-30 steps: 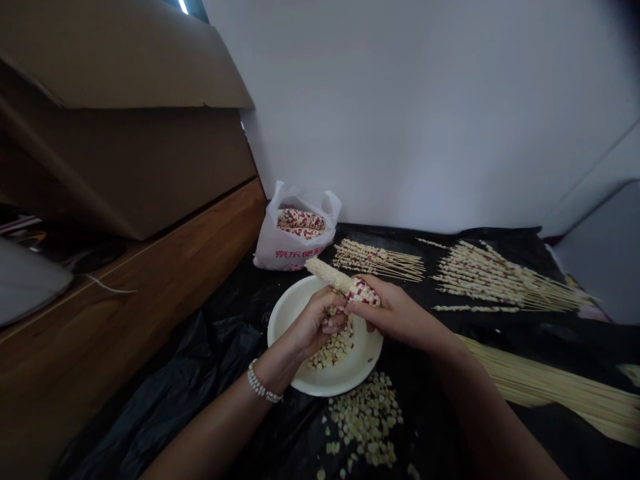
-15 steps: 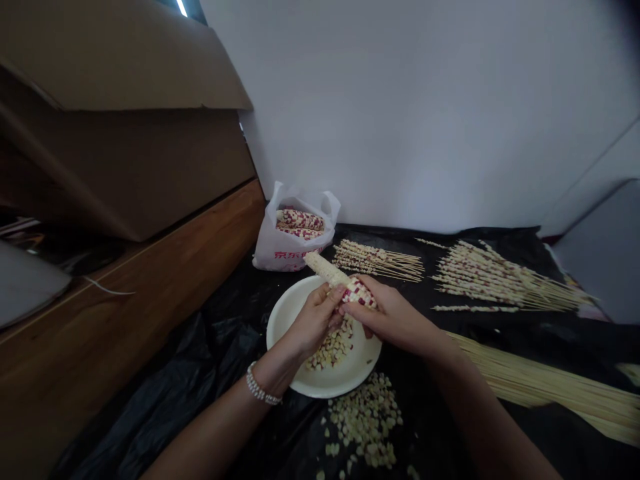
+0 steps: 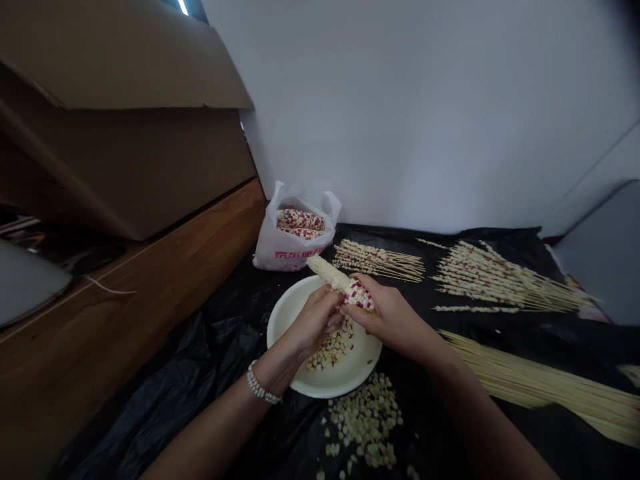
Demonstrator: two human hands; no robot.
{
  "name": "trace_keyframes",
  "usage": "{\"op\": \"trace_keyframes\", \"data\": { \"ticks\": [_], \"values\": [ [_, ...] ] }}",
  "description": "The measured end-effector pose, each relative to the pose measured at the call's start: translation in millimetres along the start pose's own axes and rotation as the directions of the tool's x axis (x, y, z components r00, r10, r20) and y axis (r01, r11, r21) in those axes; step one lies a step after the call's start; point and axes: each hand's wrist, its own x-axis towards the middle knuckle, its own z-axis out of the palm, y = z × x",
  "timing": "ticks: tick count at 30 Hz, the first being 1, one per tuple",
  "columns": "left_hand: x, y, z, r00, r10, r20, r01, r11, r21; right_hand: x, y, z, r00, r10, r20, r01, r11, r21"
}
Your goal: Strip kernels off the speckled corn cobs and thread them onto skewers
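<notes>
My right hand (image 3: 393,317) grips a corn cob (image 3: 334,279) with red and white kernels, its stripped end pointing up and left over a white bowl (image 3: 287,307). My left hand (image 3: 314,323), a bead bracelet on its wrist, pinches at the kernels on the cob beside the right hand's fingers. Loose kernels (image 3: 331,350) lie in the bowl under both hands. More loose kernels (image 3: 365,420) are scattered on the black plastic sheet (image 3: 200,373) just in front of the bowl.
A white plastic bag (image 3: 295,230) with more cobs stands behind the bowl. Skewers threaded with kernels (image 3: 380,260) and a larger heap (image 3: 495,280) lie at the back right. Bare bamboo skewers (image 3: 545,387) lie at the right. A wooden ledge (image 3: 125,300) and cardboard box (image 3: 125,100) rise on the left.
The cob has turned slightly in my right hand, and my left fingers have shifted along the kernels. Nothing else has moved.
</notes>
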Motion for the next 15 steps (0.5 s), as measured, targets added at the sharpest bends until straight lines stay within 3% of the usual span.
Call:
{"op": "trace_keyframes", "data": {
  "ticks": [4, 8, 15],
  "values": [
    [0.3, -0.2, -3.9, 1.0, 0.002, 0.018, -0.001, 0.998, -0.055, -0.4, 1.3, -3.2, 0.997, 0.04, 0.063, -0.046, 0.994, 0.095],
    [-1.6, 3.2, -1.7, 0.999, 0.017, 0.047, -0.013, 0.996, -0.09, -1.3, -0.9, -6.1, 0.997, 0.053, 0.048, -0.057, 0.994, 0.095],
    [2.2, -4.5, 2.3, 0.997, 0.055, -0.048, -0.052, 0.997, 0.065, 0.1, -5.0, 2.6, 1.0, -0.004, -0.005, 0.003, 1.0, -0.03]
  ]
}}
